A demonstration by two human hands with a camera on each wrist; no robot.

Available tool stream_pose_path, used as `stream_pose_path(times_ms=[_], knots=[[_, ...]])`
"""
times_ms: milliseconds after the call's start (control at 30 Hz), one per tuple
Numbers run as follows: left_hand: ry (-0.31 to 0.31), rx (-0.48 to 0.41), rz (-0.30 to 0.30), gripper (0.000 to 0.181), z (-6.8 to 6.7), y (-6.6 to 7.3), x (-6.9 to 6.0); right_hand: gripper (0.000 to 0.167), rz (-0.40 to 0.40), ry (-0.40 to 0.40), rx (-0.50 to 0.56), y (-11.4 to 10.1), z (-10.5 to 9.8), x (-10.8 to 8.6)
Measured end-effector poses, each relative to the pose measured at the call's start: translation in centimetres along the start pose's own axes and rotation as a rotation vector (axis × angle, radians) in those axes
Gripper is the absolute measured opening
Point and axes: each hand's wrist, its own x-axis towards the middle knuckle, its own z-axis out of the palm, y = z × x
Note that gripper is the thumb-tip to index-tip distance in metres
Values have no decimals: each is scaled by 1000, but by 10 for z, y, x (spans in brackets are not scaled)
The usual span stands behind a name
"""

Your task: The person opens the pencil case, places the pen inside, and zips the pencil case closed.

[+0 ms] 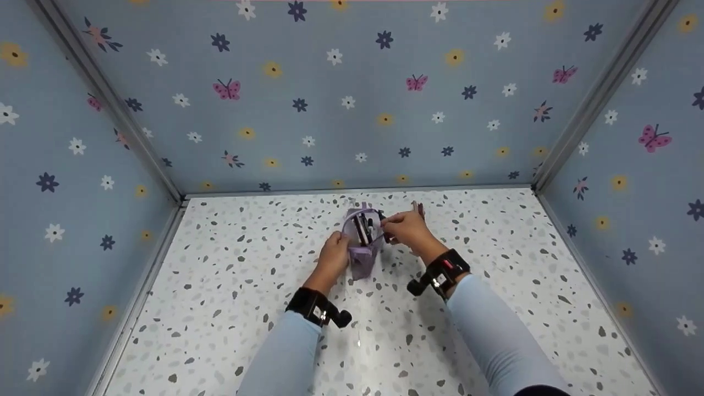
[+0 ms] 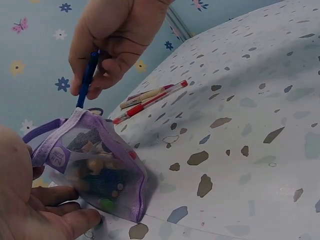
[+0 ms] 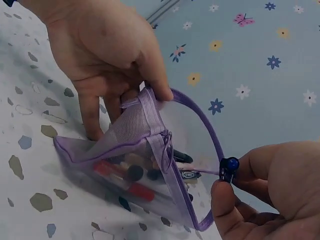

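Observation:
A purple mesh zip pouch (image 1: 362, 265) stands on the tabletop with its mouth spread. My left hand (image 1: 333, 254) grips the pouch's left edge near the zipper. Thumb and fingers of my right hand (image 1: 408, 228) pinch a blue pen (image 2: 89, 77) at the far side of the mouth. Its lower end meets the rim in the left wrist view; whether it is inside I cannot tell. Through the mesh (image 3: 115, 165) show several pens and small items, among them a red-and-clear one (image 3: 125, 181). The zipper pull (image 3: 167, 150) hangs at the opening.
Beyond the pouch lie a red pen with a clear barrel (image 2: 152, 101) and a beige pen (image 2: 137, 99), close together. The speckled white table (image 1: 247, 308) is walled by blue flowered panels (image 1: 330, 110) at the back and both sides.

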Motion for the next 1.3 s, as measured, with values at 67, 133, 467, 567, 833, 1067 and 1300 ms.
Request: stream_pose_path(times_ms=[67, 133, 467, 567, 833, 1067, 1300], knots=[[0, 9, -11, 24, 4, -12, 11, 29, 10, 8, 18, -3, 2, -2], [1, 11, 0, 25, 6, -22, 20, 28, 10, 17, 20, -5, 4, -5], [-15, -23, 31, 27, 4, 6, -1, 35, -85, -62, -41, -11, 19, 0], [-22, -16, 27, 25, 4, 14, -8, 35, -125, -68, -101, -9, 21, 3], [14, 12, 0, 21, 9, -16, 18, 26, -152, 181, -329, 20, -6, 14], [-13, 31, -33, 27, 1, 13, -10, 22, -165, 320, -614, 63, -33, 19], [-7, 53, 2, 28, 3, -27, 23, 32, -164, 253, -671, 85, -44, 20]])
